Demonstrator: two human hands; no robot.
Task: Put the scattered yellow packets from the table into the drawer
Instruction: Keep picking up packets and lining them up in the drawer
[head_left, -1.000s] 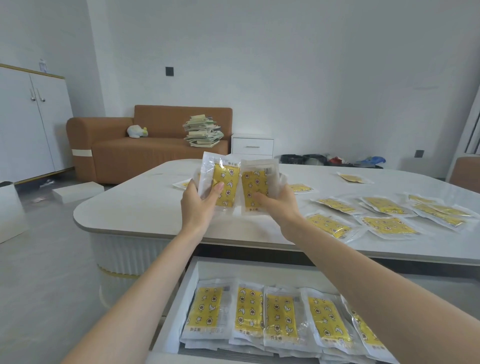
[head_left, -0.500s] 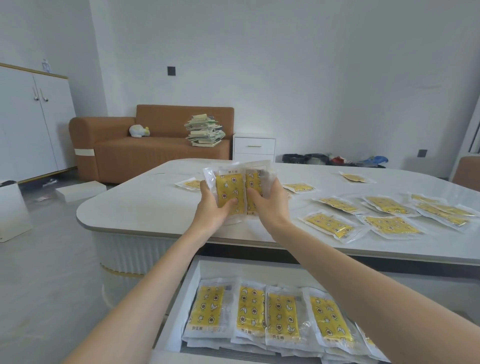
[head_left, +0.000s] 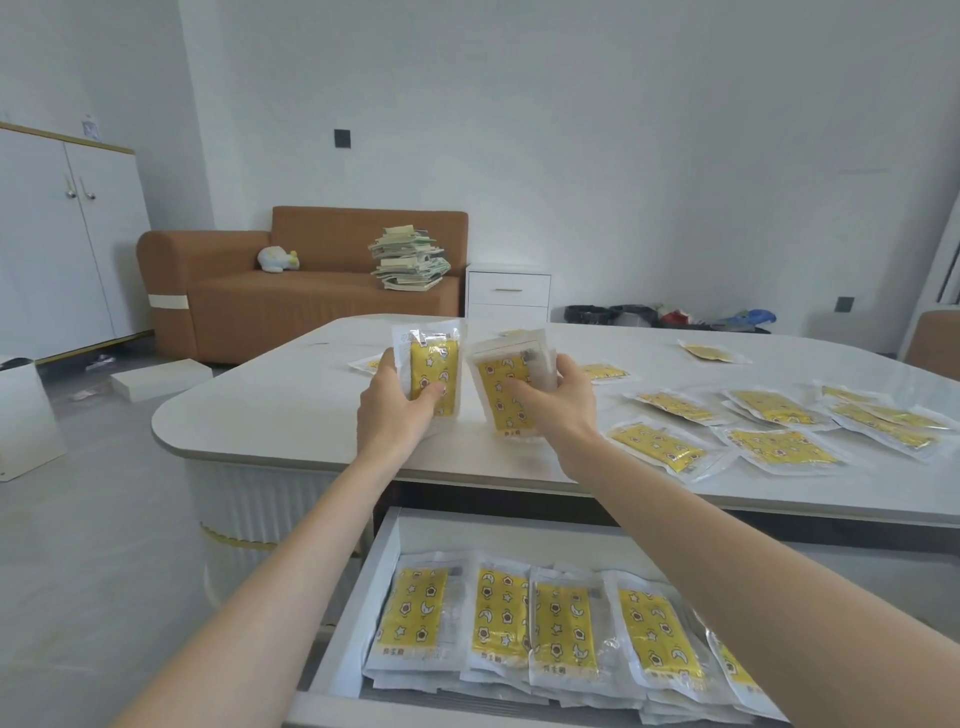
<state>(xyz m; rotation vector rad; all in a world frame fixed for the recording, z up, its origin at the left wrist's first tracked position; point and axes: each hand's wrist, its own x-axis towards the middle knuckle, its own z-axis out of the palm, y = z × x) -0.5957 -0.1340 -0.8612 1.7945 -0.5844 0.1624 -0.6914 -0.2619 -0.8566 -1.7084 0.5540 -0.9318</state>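
My left hand (head_left: 397, 410) grips a yellow packet (head_left: 434, 371) upright above the white table (head_left: 270, 415). Beside it, my right hand (head_left: 556, 400) holds a second yellow packet (head_left: 501, 387), tilted slightly, with more clear wrapping behind it. The two packets are a small gap apart. Several more yellow packets (head_left: 660, 447) lie scattered over the table's right half. Below the table's front edge the open drawer (head_left: 382, 566) holds a row of several yellow packets (head_left: 501, 618) stacked on others.
A brown sofa (head_left: 291, 296) with a pile of books (head_left: 410, 257) stands against the far wall, next to a small white nightstand (head_left: 509, 291). A white cabinet (head_left: 62, 234) is at the left. A white box (head_left: 161, 379) lies on the floor.
The two packets were pressed together half a second ago. Now my hands have drawn apart, each with its own packet, and they sit lower over the table.
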